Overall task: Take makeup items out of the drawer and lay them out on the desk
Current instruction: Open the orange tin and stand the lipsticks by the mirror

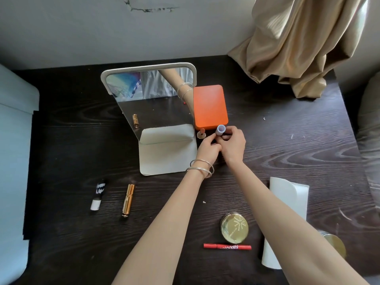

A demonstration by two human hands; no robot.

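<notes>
Both hands meet far out on the bench. The right hand (233, 144) pinches a pale lavender tube (221, 130), its round end tipped up; the left hand (207, 148) curls its fingers round the tube's lower part, details hidden. Risk: an uncapped lipstick (201, 133) stands just left of the hands, beside the orange case (209, 105); a brush from the left hand's knuckles would likely topple it. The tube looks short, smooth, matte and slippery.
</notes>
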